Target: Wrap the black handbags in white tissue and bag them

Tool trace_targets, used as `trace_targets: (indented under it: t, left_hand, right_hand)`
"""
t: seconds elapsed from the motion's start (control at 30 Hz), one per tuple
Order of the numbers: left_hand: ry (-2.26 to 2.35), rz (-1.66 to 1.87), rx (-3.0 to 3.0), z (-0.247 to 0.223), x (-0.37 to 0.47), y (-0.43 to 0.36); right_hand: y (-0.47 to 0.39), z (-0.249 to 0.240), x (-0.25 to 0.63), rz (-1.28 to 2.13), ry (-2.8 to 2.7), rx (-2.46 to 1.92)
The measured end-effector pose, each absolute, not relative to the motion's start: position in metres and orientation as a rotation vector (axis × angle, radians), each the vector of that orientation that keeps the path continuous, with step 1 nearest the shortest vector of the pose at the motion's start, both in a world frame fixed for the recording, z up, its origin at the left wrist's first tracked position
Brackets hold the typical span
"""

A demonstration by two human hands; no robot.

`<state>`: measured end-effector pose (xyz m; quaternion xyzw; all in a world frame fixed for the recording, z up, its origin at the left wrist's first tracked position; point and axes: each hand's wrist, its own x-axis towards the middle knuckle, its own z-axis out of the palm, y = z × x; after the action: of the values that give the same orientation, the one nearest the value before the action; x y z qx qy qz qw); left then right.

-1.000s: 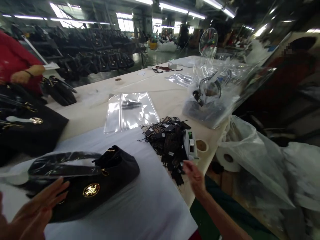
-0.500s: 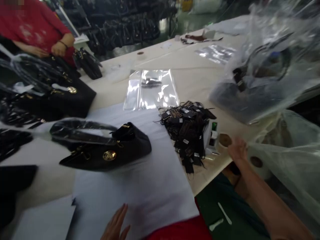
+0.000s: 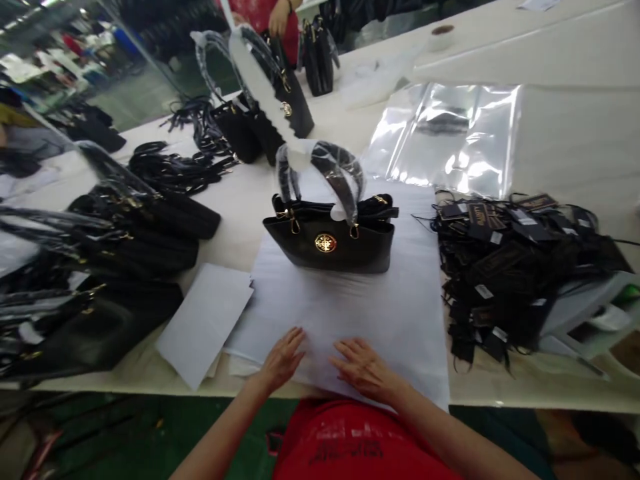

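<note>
Both hands rest on a stack of white tissue paper (image 3: pixel 400 320) at the table's front edge. My left hand (image 3: pixel 284 360) lies with its fingers stretched forward, holding nothing. To its right, my right hand (image 3: pixel 365 369) is spread on the same paper, also holding nothing. Just beyond them a black handbag (image 3: pixel 345 250) stands upright on the paper, with a round gold emblem on its front and handles wrapped in clear plastic. Left of my left hand is a pile of white sheets (image 3: pixel 205 323).
Black hang tags (image 3: pixel 500 260) lie heaped at the right beside a grey-white box (image 3: pixel 585 320). Clear plastic bags (image 3: pixel 445 140) lie behind. More black handbags (image 3: pixel 115 320) and straps (image 3: pixel 175 170) crowd the left. Across the table stands a person in red (image 3: pixel 255 10).
My view has swung left. My right hand has come from the right table edge onto the tissue paper. The handbag, which was leaning, now stands upright with its handles up.
</note>
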<state>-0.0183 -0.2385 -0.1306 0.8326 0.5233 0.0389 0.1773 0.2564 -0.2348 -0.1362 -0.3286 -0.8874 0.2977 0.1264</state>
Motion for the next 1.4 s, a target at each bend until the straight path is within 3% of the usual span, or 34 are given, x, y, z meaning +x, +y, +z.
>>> trace_targets:
  t: [0.2,0.43,0.83,1.0,1.13,1.3,1.4]
  left_hand:
    - [1.807,0.233,2.234,-0.129,-0.053,-0.274]
    - [1.953,0.242,2.356,-0.121,-0.041,-0.305]
    - [1.845,0.363,2.471,-0.130,0.006,-0.251]
    - [1.852,0.498,2.479,-0.109,0.014,-0.236]
    - [1.691,0.559,2.565,-0.089,-0.026,-0.227]
    - [2.345,0.038,2.184,-0.101,-0.103,-0.192]
    - [2.463,-0.135,2.056,-0.119,-0.127,-0.163]
  right_hand:
    - [-0.231,-0.166,0.245,0.935,-2.571,-0.904]
    - [-0.215,-0.161,0.239,0.767,-2.635,-1.035]
    - [-0.210,-0.139,0.220,0.723,-2.517,-1.169]
    - [-0.210,-0.125,0.182,0.492,-2.508,-1.145]
    - [-0.198,-0.132,0.181,0.394,-2.600,-1.141]
    - [-0.201,-0.137,0.192,0.464,-2.718,-0.923]
    - [-0.216,-0.138,0.190,0.488,-2.720,-0.917]
